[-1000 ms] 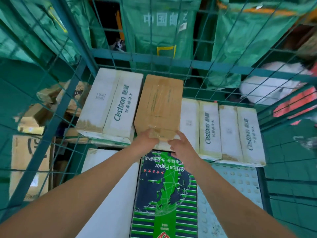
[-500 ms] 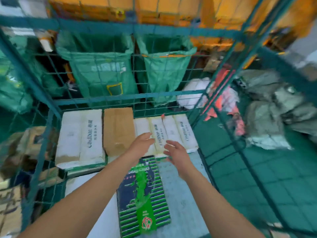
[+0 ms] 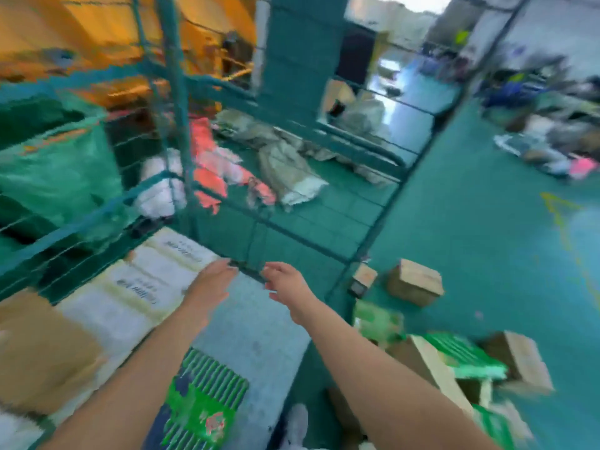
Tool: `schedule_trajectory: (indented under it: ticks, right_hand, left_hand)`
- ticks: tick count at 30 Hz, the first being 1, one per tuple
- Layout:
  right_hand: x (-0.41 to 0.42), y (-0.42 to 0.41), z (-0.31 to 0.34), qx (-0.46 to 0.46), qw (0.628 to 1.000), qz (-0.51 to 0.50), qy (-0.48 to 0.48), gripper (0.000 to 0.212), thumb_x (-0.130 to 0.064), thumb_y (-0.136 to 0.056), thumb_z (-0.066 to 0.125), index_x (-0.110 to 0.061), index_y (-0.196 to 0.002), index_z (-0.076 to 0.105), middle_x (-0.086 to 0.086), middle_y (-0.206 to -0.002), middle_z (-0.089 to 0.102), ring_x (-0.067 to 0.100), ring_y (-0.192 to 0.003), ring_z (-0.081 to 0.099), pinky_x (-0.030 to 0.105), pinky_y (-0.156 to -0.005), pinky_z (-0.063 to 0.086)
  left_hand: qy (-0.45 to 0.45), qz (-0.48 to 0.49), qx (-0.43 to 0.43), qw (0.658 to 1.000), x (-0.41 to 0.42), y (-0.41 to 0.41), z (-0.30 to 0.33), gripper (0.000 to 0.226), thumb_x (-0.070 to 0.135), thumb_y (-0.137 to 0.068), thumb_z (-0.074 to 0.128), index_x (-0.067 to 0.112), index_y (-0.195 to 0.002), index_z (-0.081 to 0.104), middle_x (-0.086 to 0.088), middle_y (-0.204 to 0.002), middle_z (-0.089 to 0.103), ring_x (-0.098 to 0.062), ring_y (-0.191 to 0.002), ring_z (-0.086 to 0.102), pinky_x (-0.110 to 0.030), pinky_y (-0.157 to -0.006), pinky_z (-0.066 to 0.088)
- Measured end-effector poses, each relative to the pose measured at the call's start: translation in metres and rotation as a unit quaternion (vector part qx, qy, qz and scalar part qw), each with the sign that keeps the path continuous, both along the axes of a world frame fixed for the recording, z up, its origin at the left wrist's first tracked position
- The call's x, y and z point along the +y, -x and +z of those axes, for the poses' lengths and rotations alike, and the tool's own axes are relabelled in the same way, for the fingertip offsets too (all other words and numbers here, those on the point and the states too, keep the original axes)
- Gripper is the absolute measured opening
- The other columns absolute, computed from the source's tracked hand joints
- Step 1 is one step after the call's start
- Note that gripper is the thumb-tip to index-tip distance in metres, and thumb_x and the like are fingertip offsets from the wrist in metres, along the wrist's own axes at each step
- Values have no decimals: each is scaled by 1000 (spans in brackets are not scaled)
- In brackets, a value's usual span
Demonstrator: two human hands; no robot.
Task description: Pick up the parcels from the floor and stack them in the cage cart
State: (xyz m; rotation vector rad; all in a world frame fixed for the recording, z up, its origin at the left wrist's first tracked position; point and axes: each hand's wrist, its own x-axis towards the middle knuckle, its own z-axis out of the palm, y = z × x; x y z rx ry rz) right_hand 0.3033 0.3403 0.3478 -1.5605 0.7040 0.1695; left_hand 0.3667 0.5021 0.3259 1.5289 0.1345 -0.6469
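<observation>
**Over the cage cart: both hands released, parcels on the floor to your right**

Over the cage cart [image 3: 181,203] floor, your left hand [image 3: 211,284] extends forward with fingers straight and loose, gripping nothing. Its fingertips lie near the front edge of the white cartons [image 3: 152,280] stacked along the rear mesh wall. Your right hand [image 3: 289,287] hovers just beside it, fingers relaxed and slightly spread, also holding nothing. The two hands are apart and do not touch.

Inside the cart, a brown carton [image 3: 42,349] lies to the left of the white cartons. A green-striped paper box [image 3: 201,401] rests flat below your left forearm.

Outside the cart, to your right, parcels lie on the green floor [image 3: 487,222]. A brown cardboard box [image 3: 415,282] sits just past the cart's corner post, with a small box [image 3: 363,280] beside it. Nearer to you, a green-and-white box [image 3: 461,355] and another brown box [image 3: 519,362] lie close together; motion blur hides their exact contact.

A white shoe [image 3: 297,423] shows at the bottom edge.
</observation>
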Motion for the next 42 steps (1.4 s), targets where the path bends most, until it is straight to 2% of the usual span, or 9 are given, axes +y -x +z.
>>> schedule_trajectory:
  ticks: [4,9,17,21,27,29,34,39,42]
  right_hand:
    - [-48,41,-3,7,997,-78,26,28,-24,-101,57,-16,-128,62,-6,-86,59,9,-71,53,22,-63,43]
    - [-110,93,-10,14,984,-177,23,22,-31,-101,57,-23,-122,60,-2,-96,62,16,-87,57,30,-78,47]
    - [-210,193,-26,42,944,-327,4,27,-28,-102,57,-18,-126,63,-1,-87,61,18,-80,57,31,-71,44]
    - [-260,238,-38,51,920,-387,-15,30,-32,-100,56,-19,-126,64,3,-108,65,25,-96,61,33,-76,47]
    - [-328,324,-41,39,890,-453,-4,29,-21,-106,54,-12,-132,62,9,-109,67,16,-88,63,21,-76,54]
    - [-344,352,-45,46,884,-466,-4,33,-25,-107,53,-11,-136,60,10,-116,64,24,-103,63,30,-92,53]
    - [-374,428,-59,40,834,-550,-18,34,-25,-102,55,-13,-133,61,6,-103,64,20,-89,58,35,-79,48]
    - [-383,486,-70,39,785,-616,-47,27,-27,-102,53,-18,-126,63,5,-100,64,20,-87,57,37,-77,51]
    - [-382,510,-81,53,755,-651,-59,26,-25,-105,53,-18,-128,61,1,-110,64,16,-94,59,36,-88,53]
  left_hand:
    - [-8,-62,-24,998,-67,14,7,39,15,-106,53,16,-145,51,6,-104,69,-22,-108,57,-34,-86,43]
    - [-26,-168,-27,985,-147,40,9,46,24,-105,56,22,-150,48,0,-138,55,-23,-125,55,-39,-105,43]
    - [-44,-313,-13,949,-277,112,5,44,24,-105,58,22,-148,51,-2,-137,58,-25,-128,56,-39,-106,45]
    - [-49,-370,-16,928,-341,158,8,41,23,-105,57,22,-146,52,-2,-129,59,-22,-117,55,-37,-104,43]
    - [-62,-461,-32,884,-434,223,4,44,27,-105,57,21,-148,51,1,-127,59,-21,-110,55,-39,-101,45]
    - [-70,-490,-44,868,-459,244,1,46,29,-105,56,22,-150,49,2,-122,59,-21,-111,57,-41,-104,46]
    - [-78,-575,-53,813,-517,312,-4,47,27,-106,54,20,-152,45,-4,-133,54,-26,-125,54,-34,-86,46]
    - [-103,-643,-48,758,-561,367,-22,48,29,-104,57,22,-150,47,2,-90,53,-13,-79,49,-27,-68,41]
    - [-116,-675,-44,728,-577,395,-33,46,30,-105,56,23,-149,48,3,-91,54,-11,-82,52,-27,-76,46]
